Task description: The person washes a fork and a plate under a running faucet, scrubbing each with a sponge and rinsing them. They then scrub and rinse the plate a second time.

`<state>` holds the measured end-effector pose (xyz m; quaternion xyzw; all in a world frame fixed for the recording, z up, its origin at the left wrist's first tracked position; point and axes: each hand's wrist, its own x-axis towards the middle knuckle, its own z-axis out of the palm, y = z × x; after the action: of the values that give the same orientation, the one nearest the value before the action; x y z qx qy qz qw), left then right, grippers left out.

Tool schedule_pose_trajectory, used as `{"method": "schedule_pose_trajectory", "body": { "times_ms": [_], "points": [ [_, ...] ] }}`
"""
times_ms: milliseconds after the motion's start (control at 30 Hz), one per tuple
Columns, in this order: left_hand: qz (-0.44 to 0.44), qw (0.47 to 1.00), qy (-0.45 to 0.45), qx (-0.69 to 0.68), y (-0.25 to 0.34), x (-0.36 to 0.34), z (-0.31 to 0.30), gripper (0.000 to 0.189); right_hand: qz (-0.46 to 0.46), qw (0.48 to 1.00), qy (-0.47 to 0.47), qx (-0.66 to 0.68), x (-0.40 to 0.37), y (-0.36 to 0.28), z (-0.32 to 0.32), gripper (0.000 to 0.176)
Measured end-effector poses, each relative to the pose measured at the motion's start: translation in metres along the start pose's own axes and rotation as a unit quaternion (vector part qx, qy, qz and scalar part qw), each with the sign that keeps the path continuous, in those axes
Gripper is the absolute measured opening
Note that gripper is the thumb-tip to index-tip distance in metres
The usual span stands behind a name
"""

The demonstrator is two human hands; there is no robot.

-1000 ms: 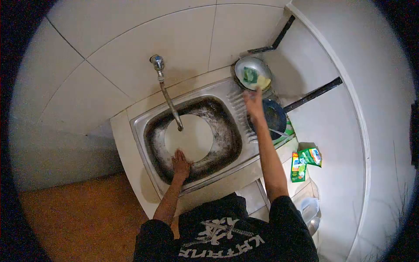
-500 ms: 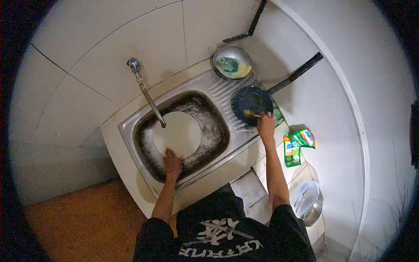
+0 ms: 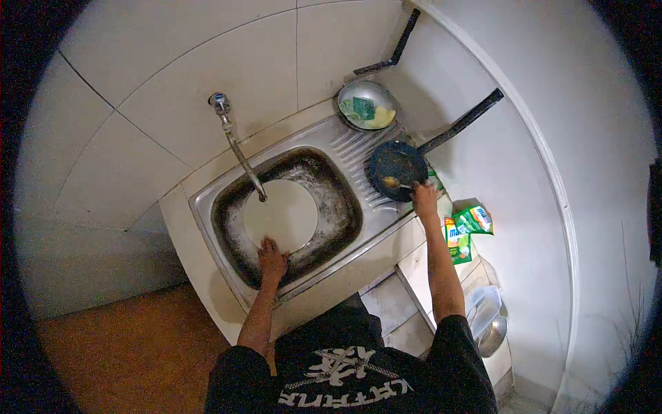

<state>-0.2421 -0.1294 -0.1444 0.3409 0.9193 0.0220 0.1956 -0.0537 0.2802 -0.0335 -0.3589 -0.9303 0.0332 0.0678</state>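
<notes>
In the head view, a round white plate [image 3: 281, 215] lies in the steel sink basin [image 3: 343, 200]. My left hand [image 3: 273, 262] is at its near rim, fingers over the edge; the underside of the grip is hidden. My right hand [image 3: 424, 199] is closed around the handle of a spoon [image 3: 392, 182], at the near right edge of a dark frying pan [image 3: 400, 160]. The spoon's bowl, with something brownish on it, is over the pan's inside. The pan sits on the ribbed drainboard [image 3: 345, 146], its long black handle pointing to the upper right.
A metal bowl [image 3: 353, 94] with green and yellow sponge-like pieces stands at the drainboard's far end. The faucet [image 3: 238, 148] reaches over the basin. Green packets [image 3: 473, 221] lie right of the pan. Further down, a metal bowl [image 3: 494, 337] and clear plastic [image 3: 485, 305] are by the wall.
The camera view has shifted slightly. My right hand and the spoon have moved a little towards me within the pan's edge. My left hand stays at the plate's rim.
</notes>
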Motion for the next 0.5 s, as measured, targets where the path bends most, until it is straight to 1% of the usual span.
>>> {"method": "schedule_pose_trajectory", "body": {
  "times_ms": [33, 100, 167, 200, 233, 267, 300, 367, 400, 433, 467, 500],
  "points": [
    [-0.007, 1.000, 0.011, -0.017, 0.000, 0.000, 0.005, 0.069, 0.001, 1.000, 0.000, -0.002, 0.002, 0.002, 0.004, 0.030],
    [-0.014, 0.999, 0.023, -0.033, 0.001, 0.001, 0.005, 0.069, 0.010, 0.998, -0.025, -0.062, 0.007, 0.001, 0.009, 0.027],
    [-0.029, 0.999, 0.000, -0.019, 0.003, 0.003, 0.006, 0.068, 0.004, 0.997, -0.011, -0.074, 0.008, 0.001, 0.013, 0.025],
    [-0.027, 0.999, -0.001, -0.021, 0.002, 0.003, 0.006, 0.068, -0.005, 0.996, 0.002, -0.087, 0.006, 0.002, 0.014, 0.024],
    [-0.014, 1.000, 0.018, -0.015, 0.000, 0.001, 0.006, 0.068, -0.007, 0.996, 0.000, -0.090, 0.004, 0.003, 0.015, 0.024],
    [-0.004, 0.999, 0.037, -0.009, -0.001, -0.002, 0.008, 0.068, -0.017, 0.996, 0.017, -0.084, 0.003, 0.001, 0.013, 0.024],
    [-0.010, 0.999, 0.039, -0.011, 0.000, -0.002, 0.009, 0.068, -0.029, 0.996, 0.037, -0.075, 0.003, -0.002, 0.011, 0.023],
    [-0.026, 0.997, 0.014, -0.071, -0.002, 0.001, 0.008, 0.067, -0.048, 0.996, 0.033, -0.065, 0.005, -0.006, 0.000, 0.022],
    [-0.035, 0.997, 0.018, -0.068, -0.003, 0.000, 0.005, 0.067, -0.060, 0.996, 0.027, -0.058, 0.005, -0.010, -0.005, 0.021],
    [-0.026, 0.998, -0.003, -0.049, -0.003, -0.001, 0.003, 0.066, -0.068, 0.996, 0.028, -0.052, 0.004, -0.015, -0.006, 0.021],
    [-0.017, 0.999, -0.026, -0.032, -0.003, -0.002, 0.006, 0.066, -0.024, 0.999, 0.031, 0.016, 0.002, -0.017, -0.006, 0.020],
    [-0.026, 0.999, -0.027, -0.032, -0.004, -0.003, 0.013, 0.066, 0.023, 0.996, 0.030, 0.082, 0.002, -0.016, -0.006, 0.018]
  ]
}}
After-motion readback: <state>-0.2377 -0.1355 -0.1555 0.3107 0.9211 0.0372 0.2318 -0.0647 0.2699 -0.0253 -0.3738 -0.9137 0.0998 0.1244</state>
